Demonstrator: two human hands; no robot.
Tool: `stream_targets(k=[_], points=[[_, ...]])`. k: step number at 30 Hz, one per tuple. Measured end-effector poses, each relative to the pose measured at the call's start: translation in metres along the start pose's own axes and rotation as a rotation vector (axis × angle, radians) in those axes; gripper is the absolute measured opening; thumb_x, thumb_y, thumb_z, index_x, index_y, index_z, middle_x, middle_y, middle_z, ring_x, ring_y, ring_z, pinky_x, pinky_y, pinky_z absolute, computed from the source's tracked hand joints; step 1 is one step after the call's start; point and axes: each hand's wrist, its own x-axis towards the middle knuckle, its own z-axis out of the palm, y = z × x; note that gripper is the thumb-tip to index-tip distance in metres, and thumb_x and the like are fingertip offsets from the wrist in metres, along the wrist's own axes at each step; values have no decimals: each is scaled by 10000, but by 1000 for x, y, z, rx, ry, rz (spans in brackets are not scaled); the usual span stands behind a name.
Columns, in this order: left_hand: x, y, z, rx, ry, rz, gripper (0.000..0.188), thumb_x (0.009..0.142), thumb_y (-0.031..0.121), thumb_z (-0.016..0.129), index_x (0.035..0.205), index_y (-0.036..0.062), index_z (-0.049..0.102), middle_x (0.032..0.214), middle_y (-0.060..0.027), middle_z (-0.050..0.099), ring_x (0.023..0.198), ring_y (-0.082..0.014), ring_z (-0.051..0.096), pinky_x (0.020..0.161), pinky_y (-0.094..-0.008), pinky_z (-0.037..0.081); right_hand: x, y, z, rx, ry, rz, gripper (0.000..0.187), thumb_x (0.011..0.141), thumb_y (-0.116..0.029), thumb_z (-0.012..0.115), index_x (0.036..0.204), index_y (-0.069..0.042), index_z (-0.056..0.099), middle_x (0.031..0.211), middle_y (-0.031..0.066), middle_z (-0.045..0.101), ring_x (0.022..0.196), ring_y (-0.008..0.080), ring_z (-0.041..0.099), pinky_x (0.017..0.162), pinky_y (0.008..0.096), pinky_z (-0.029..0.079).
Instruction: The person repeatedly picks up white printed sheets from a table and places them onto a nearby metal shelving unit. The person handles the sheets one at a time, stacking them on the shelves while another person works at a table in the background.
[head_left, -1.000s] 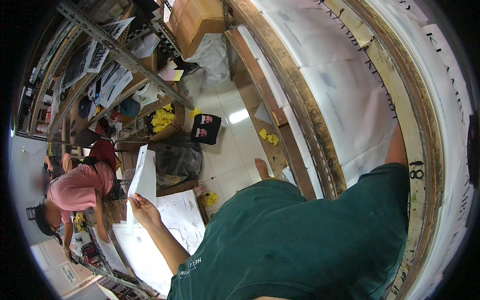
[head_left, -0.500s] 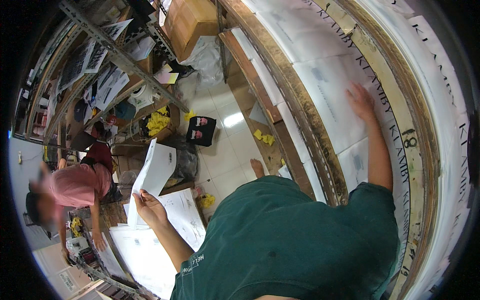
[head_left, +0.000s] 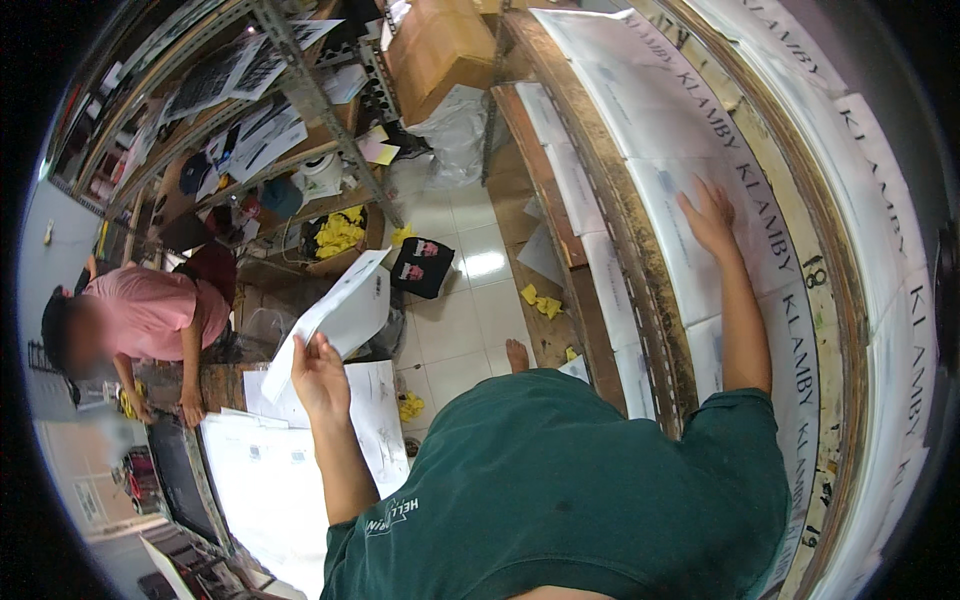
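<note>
Above the far right corner of the paper-covered table (head_left: 224,388), the left hand (head_left: 322,378) pinches white papers (head_left: 338,318) between thumb and fingers. Past the aisle-side edge of the long wooden rack (head_left: 632,215), the right hand (head_left: 708,218) is loosely spread at the white printed sheets (head_left: 672,128); whether it touches them I cannot tell. Farther out, a co-worker (head_left: 150,312) leans near the table's far left corner.

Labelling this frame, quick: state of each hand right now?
Left hand: closed, holding white paper.
Right hand: open, over white printed sheets; contact unclear.
</note>
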Motion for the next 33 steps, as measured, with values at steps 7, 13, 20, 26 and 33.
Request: stream_targets(k=[7,13,20,26,33], points=[[21,-27,28,42,63,28,140,852,228,547,923,110,568,846,-4,612,761,-107,593,618,-219,461,-61,-258,-23,715,-330,-999,499,840,-276,515,1285,-111,363,1255,118,444,1122,253,458,963,344,327],[0,-70,63,146,5,-24,223,872,233,512,994,49,542,877,-40,602,713,-123,589,632,-254,472,-115,-336,41,994,-477,-951,540,835,-324,498,1301,-107,334,1229,194,439,1094,292,464,909,366,361],[-3,-89,34,238,-88,-102,286,857,309,522,1009,69,557,880,-22,613,762,-102,572,668,-239,444,-116,-352,68,1300,-611,-581,407,821,-165,530,1189,-1,471,1062,125,570,891,149,550,796,280,425],[-30,-66,0,320,8,-257,381,857,347,498,1154,109,487,1031,-28,542,889,-119,516,770,-278,405,-6,-352,122,1480,15,-333,203,753,4,550,953,-19,522,905,52,502,838,152,483,763,269,411],[-76,-61,-78,140,414,-14,376,817,394,537,1090,136,516,947,5,527,836,-98,492,743,-274,395,38,-363,138,1531,-146,-213,273,746,35,496,999,-67,497,981,103,463,842,188,475,725,291,423]])
